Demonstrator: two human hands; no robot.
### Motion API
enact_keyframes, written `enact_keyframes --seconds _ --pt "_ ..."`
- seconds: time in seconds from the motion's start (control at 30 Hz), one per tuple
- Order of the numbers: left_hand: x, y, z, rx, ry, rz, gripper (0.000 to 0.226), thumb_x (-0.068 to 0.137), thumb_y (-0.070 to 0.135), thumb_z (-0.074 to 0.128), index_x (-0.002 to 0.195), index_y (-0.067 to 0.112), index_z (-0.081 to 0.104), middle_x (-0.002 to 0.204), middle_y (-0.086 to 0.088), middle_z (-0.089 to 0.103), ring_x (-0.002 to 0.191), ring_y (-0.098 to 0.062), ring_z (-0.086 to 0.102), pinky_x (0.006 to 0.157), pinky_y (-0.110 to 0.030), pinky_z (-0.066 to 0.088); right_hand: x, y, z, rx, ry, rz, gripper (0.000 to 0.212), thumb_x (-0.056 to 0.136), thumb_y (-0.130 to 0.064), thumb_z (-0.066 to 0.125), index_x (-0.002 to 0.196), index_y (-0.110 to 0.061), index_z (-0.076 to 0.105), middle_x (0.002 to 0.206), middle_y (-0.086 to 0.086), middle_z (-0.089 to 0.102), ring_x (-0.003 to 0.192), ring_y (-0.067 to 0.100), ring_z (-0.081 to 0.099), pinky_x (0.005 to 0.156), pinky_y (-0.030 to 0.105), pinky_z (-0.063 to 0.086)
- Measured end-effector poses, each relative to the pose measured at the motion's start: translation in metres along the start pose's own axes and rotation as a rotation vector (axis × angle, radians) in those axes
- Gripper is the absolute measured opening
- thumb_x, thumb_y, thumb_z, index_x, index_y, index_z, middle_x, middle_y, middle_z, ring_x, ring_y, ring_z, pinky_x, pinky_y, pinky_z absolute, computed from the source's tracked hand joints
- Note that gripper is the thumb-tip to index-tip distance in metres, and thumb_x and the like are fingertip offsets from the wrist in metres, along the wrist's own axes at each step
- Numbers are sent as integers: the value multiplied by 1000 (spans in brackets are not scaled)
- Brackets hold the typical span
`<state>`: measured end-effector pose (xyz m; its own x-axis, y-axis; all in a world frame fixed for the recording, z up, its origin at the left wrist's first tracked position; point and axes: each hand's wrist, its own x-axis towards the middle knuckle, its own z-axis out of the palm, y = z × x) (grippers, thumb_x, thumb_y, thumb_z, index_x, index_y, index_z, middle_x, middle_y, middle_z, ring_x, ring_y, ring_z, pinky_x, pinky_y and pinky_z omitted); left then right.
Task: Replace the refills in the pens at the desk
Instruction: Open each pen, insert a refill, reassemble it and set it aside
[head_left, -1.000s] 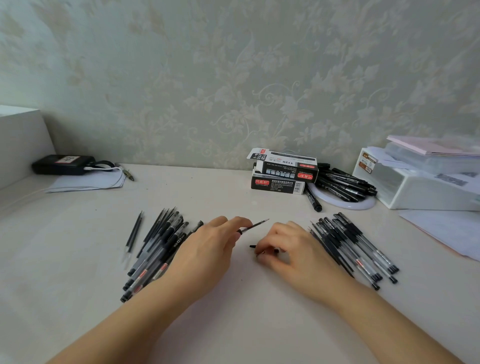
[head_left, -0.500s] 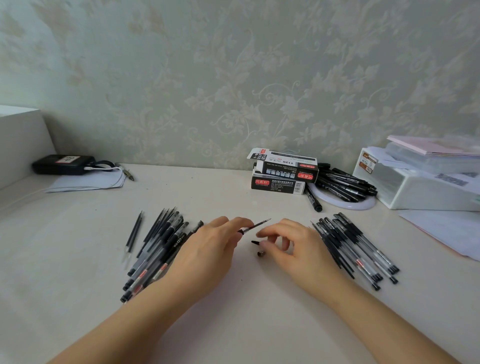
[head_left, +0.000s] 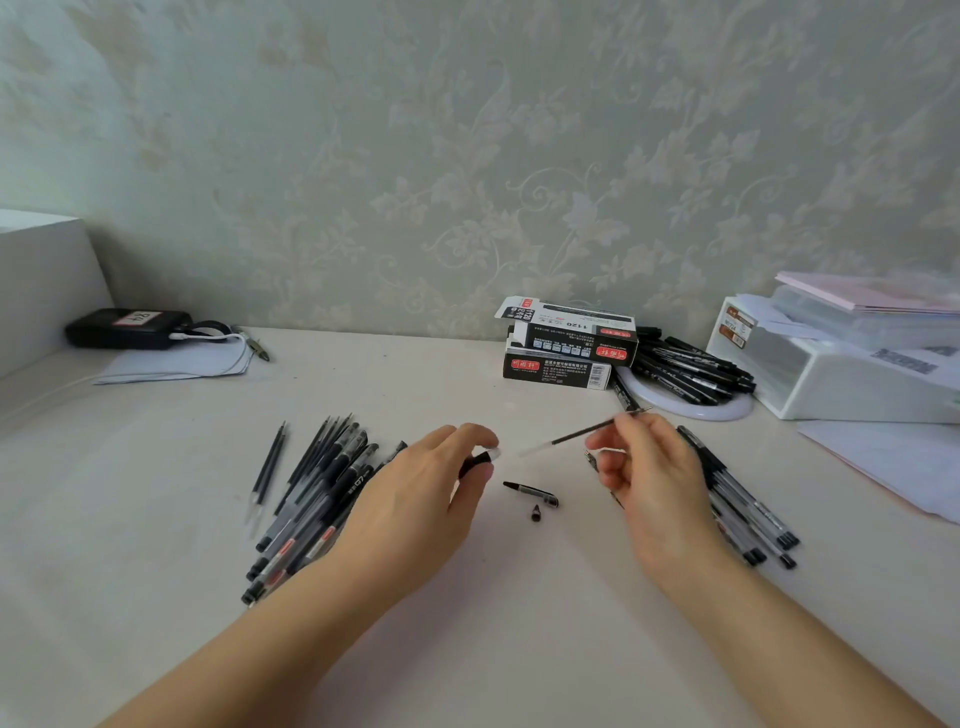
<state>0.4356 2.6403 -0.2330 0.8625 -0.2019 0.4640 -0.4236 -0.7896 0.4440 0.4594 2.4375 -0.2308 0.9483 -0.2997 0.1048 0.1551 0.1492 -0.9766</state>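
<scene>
Head view: right hand (head_left: 649, 483) pinches a drawn-out refill (head_left: 582, 432), right of centre; left hand (head_left: 431, 488) grips the emptied pen barrel (head_left: 480, 460). Cap (head_left: 532, 492) and tip piece (head_left: 536, 512) lie on the counter (head_left: 493, 623) between them. Judged mid-task: pen piles flank both hands, status indeterminate.

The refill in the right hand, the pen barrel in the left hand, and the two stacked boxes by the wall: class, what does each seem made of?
Refill: thin plastic tube, probably; dark along most of its length, pale at one end.
Pen barrel: likely clear glossy plastic; the open end looks translucent, the rest is hidden by the left hand.
Stacked boxes: printed cardboard, judging by the folded flap.
</scene>
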Motion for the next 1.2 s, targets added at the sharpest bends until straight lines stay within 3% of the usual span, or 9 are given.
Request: enact_keyframes --seconds 0.1,0.23,0.4,0.5,0.6,0.7,0.8,0.97,1.2 --pt "2 -1 -1 17 66 -57 14 97 41 46 105 36 55 93 20 59 66 5 48 62 -26 45 -2 0 1 -47 -16 -16 18 97 -17 52 81 -14 57 72 3 72 58 7 54 62 27 44" --pt "3 3 -4 -20 79 -17 24 89 56 46 87 35 58 81 18 59 66 -2 51 56 -25 45 -11 2 10 -239 -275 -60 17 96 -20 57 83 -11 63 80 4 76 66 7 57 62 22 45" --pt "1 7 -2 -6 57 101 19 91 45 55 84 30 64 76 14 55 61 -7 49 51 -24 40 -16 3 13 -246 -424 -103 12 94 -23 61 86 -18 68 84 1 76 67 2 60 64 16 46" --pt "6 1 -9 29 191 52 16 91 37 60 82 25 66 73 10 54 57 -11 49 52 -32 45 -13 3 9 -371 -362 -225 6 91 -25 67 86 -23 69 78 -5 75 64 2 63 61 16 46" --pt "15 -23 -23 122 316 -153 15 90 30 61 78 20 62 70 6 53 63 -23 49 55 -33 42 -5 4 -4 -791 -187 -446 9 86 -36 69 84 -29 64 73 -13 67 57 6 55 57 22 45" --pt "17 -53 -38 272 294 -389 11 91 27 54 86 20 61 77 -1 58 71 -28 49 57 -31 38 1 1 -16 -1116 -96 -501 14 87 -37 67 89 -29 57 76 -13 58 68 3 53 58 21 41" --pt "14 -74 -46 349 214 -543 15 91 25 51 94 14 62 87 -10 64 76 -33 55 62 -33 45 6 1 -24 -1274 -53 -434 21 87 -40 66 90 -23 54 83 -11 52 80 15 54 63 31 44" --pt "11 -82 -47 395 98 -609 13 87 20 48 90 13 59 88 -10 61 78 -33 54 61 -32 41 7 1 -27 -1407 -55 -317 27 88 -48 62 88 -23 52 91 -7 54 86 17 55 64 30 42" --pt "13 -78 -46 414 80 -596 16 89 21 47 96 14 60 91 -7 58 81 -32 53 62 -32 40 6 1 -25 -1412 -78 -324 22 91 -42 60 87 -22 52 92 -4 57 88 19 57 69 32 46"
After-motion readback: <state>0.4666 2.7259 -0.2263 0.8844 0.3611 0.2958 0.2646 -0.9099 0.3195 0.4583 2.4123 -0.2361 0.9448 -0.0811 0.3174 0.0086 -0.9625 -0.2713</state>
